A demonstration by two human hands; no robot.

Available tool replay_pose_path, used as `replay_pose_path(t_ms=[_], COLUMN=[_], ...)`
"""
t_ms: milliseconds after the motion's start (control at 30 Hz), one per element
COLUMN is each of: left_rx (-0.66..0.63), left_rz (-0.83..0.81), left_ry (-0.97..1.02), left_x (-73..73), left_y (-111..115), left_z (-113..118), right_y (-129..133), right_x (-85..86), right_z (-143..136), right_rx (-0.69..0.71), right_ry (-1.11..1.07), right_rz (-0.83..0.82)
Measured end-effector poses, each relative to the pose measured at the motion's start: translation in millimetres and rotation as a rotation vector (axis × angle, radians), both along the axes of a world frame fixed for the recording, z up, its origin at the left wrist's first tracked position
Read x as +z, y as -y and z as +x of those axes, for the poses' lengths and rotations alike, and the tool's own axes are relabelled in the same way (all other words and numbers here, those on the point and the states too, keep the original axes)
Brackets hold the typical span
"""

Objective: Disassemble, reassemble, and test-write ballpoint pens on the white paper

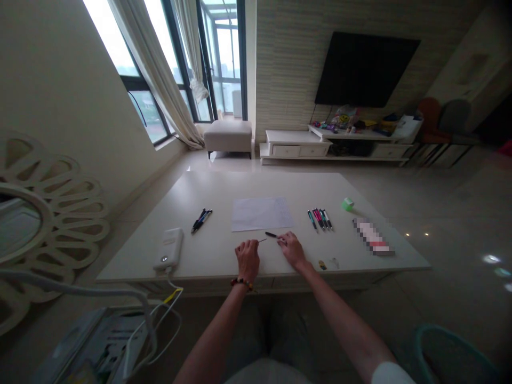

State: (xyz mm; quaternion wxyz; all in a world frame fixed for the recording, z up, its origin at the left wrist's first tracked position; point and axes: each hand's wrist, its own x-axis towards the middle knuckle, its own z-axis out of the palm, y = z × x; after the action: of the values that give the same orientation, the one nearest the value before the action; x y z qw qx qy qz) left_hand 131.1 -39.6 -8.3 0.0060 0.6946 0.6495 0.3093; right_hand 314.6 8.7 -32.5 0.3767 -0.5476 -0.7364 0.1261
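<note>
My left hand (248,258), with a beaded bracelet at the wrist, is closed on a thin rod (262,240), perhaps a pen refill, pointing right. My right hand (292,249) pinches a pen (271,234) whose black end points left. The two tips are close but apart, just above the front of the white table (208,192). A sheet of paper (260,214) lies just beyond both hands. Several pens (320,219) lie in a row right of it, and a few dark pens (201,220) are bunched to the left.
A white box-shaped device (169,246) with cables stands at the table's left edge. A small yellow-and-black item (322,265) lies right of my right hand. Farther right are a green-and-white object (348,204) and a blurred box (373,237). A teal bin (452,341) stands at lower right.
</note>
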Motion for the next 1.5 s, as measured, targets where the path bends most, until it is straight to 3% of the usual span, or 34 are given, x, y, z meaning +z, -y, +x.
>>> replay_pose_path(t_ms=[500, 767, 933, 1500], left_rx=[0.000, -0.014, -0.049, -0.122], left_rz=[-0.019, -0.027, -0.036, -0.039], left_ry=[-0.066, -0.096, -0.156, -0.227], left_x=[3.6, 3.3, 4.2, 6.0], left_y=[1.2, 1.5, 2.4, 3.7], left_z=[2.3, 2.8, 4.3, 6.0], right_y=[-21.1, 11.3, 24.3, 29.3], right_x=[0.7, -7.3, -3.6, 1.8], right_z=[-13.1, -3.2, -7.0, -7.7], right_rx=[0.048, -0.010, -0.007, 0.043], right_ry=[0.033, -0.238, -0.313, -0.237], right_rz=[-0.006, 0.031, -0.017, -0.033])
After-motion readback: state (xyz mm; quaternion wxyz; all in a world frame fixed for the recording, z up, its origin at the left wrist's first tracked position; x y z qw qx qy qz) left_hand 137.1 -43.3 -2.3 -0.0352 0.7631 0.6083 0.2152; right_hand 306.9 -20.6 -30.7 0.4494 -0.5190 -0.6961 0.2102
